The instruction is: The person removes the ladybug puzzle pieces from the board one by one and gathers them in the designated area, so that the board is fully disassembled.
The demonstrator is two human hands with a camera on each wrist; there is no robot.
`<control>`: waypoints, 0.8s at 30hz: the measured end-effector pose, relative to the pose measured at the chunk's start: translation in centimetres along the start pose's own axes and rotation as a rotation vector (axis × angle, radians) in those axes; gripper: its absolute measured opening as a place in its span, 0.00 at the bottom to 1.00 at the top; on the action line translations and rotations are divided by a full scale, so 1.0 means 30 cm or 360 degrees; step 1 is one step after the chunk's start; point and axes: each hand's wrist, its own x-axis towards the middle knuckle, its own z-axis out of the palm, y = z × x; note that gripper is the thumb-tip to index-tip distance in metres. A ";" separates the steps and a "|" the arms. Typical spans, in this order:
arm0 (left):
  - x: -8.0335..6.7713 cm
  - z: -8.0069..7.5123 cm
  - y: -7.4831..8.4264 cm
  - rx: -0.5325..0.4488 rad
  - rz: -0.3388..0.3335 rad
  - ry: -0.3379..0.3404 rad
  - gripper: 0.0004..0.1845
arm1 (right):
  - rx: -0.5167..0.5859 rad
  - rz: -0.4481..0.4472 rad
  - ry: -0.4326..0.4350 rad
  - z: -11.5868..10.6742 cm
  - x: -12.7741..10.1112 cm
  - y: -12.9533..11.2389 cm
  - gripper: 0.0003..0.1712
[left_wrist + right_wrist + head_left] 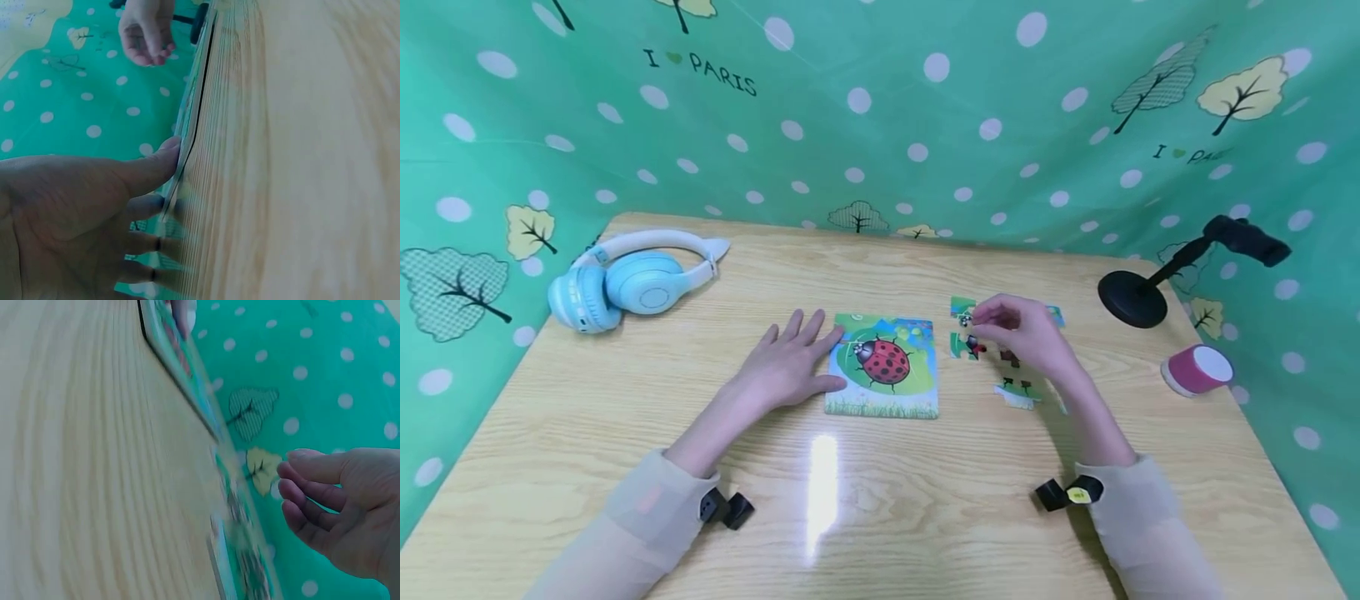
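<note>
A square ladybug picture board lies flat on the wooden table in the head view. My left hand rests with spread fingers at its left side, thumb and forefinger touching the edge. To the right of the board lie several loose puzzle pieces, among them a green corner piece, a piece with a red patch and a lower green-and-white one. Over them hovers my right hand, partly hiding them. In the right wrist view its fingers are loosely bent, holding nothing, above the pieces.
Blue-and-white headphones lie at the back left of the table. A black stand with a tilted head is at the back right, with a pink-and-white cup-shaped object in front of it. Polka-dot green cloth hangs behind.
</note>
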 end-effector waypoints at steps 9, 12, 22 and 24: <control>-0.005 -0.006 -0.003 -0.0013 0.0003 -0.0010 0.45 | 0.0190 -0.0119 -0.0094 0.110 0.015 -0.118 0.17; -0.004 -0.010 -0.001 -0.0013 0.0010 -0.0009 0.45 | 0.0236 -0.0150 -0.0153 0.153 0.021 -0.155 0.19; -0.005 -0.011 -0.001 -0.0006 0.0001 -0.0013 0.45 | 0.0242 -0.0260 -0.0319 0.282 0.038 -0.253 0.33; -0.006 -0.008 -0.002 -0.0001 0.0005 -0.0012 0.45 | 0.0254 -0.0259 -0.0363 0.306 0.038 -0.265 0.36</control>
